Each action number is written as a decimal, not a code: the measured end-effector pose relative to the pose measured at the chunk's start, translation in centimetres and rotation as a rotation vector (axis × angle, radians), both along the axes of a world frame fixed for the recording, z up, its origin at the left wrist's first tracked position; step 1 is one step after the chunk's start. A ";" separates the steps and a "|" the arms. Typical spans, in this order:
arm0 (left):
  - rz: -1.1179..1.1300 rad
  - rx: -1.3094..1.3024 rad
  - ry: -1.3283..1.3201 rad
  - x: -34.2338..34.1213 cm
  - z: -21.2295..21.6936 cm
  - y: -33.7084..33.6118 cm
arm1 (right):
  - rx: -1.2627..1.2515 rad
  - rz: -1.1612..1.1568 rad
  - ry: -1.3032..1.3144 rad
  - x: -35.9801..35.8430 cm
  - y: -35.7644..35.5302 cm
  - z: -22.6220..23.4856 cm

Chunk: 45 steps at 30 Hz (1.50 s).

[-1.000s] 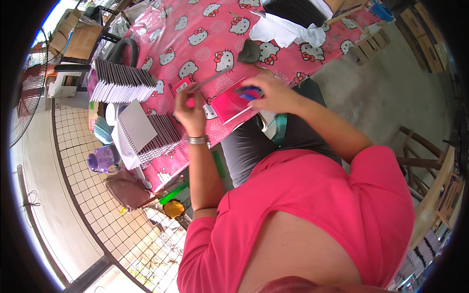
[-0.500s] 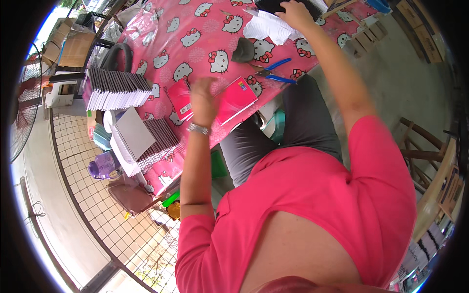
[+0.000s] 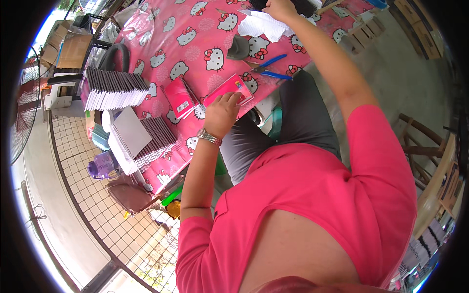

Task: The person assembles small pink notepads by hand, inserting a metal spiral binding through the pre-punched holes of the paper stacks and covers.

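My left hand (image 3: 222,115) lies over the near part of a pink notebook (image 3: 227,87), fingers stretched and slightly bent across its cover. Left of it, a pink-covered spiral notebook (image 3: 179,99) rests on the table. At the far edge, my right hand (image 3: 281,9) has its fingers drawn together beside a dark bundle of what look like black binding coils (image 3: 307,7); whatever the fingers hold is hidden. White crumpled paper or cloth (image 3: 264,27) lies just below that hand. Blue-handled pliers (image 3: 267,68) and a dark grey cup-like piece (image 3: 238,48) sit between the hands.
A pink cartoon-print cloth (image 3: 161,44) covers the table. Stacked spiral notebooks (image 3: 115,89) and another notebook pile (image 3: 132,129) stand at the left. A purple bottle (image 3: 102,165), brown bag (image 3: 128,195) and fan (image 3: 25,107) are beyond them. A wooden chair (image 3: 422,141) stands at right.
My left hand has moved right and nearer, from between the two pink notebooks onto the right one, uncovering the spiral notebook. My right hand has shifted slightly left and farther, its fingers drawing together.
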State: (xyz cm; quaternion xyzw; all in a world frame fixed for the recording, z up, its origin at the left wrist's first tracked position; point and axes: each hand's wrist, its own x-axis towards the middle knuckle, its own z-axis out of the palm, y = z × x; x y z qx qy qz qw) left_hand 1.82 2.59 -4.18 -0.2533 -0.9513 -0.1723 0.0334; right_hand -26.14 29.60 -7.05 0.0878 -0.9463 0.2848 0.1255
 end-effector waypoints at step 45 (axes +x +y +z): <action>0.127 0.075 0.229 -0.4 0.6 2.3 | -0.261 0.685 -0.207 22.5 -4.7 5.0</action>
